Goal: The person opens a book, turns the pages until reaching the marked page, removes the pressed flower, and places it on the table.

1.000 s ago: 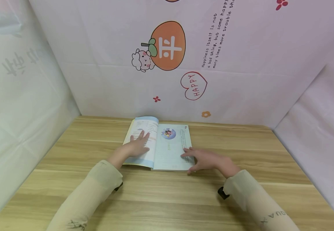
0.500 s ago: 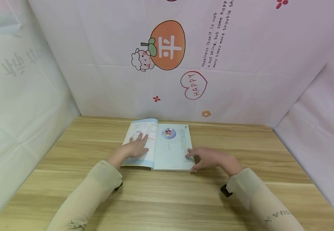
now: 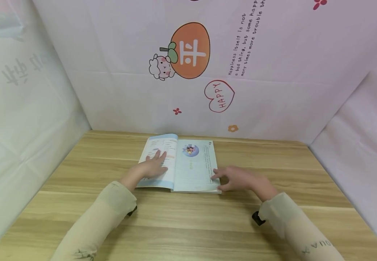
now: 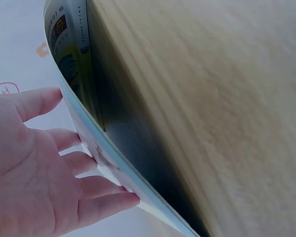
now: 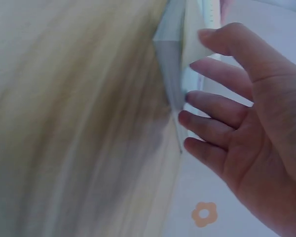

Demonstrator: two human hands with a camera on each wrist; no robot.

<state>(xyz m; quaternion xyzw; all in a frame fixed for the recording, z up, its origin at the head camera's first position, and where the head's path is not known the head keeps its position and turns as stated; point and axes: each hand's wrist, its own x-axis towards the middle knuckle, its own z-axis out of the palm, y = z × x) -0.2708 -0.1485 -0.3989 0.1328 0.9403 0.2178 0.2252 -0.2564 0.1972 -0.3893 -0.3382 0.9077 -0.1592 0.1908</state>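
Note:
An open book lies at the back of the table, with a round picture on its pale-blue right page. My left hand rests with spread fingers on the white left page. In the left wrist view the left half of the book bows up from the table, its yellow cover showing beneath. At the lower right corner, my right hand pinches a page between thumb and index finger. That page curls away from the stack below it; the other right fingers extend along the book's edge.
The wood-grain table extends in front of the book and to both sides. A white printed cloth hangs right behind it, and more cloth walls stand left and right. Both wrists carry dark straps.
My right hand has shifted slightly right to the book's lower corner, and the page edge there now lifts. The left page lies a little flatter, my left hand still on it.

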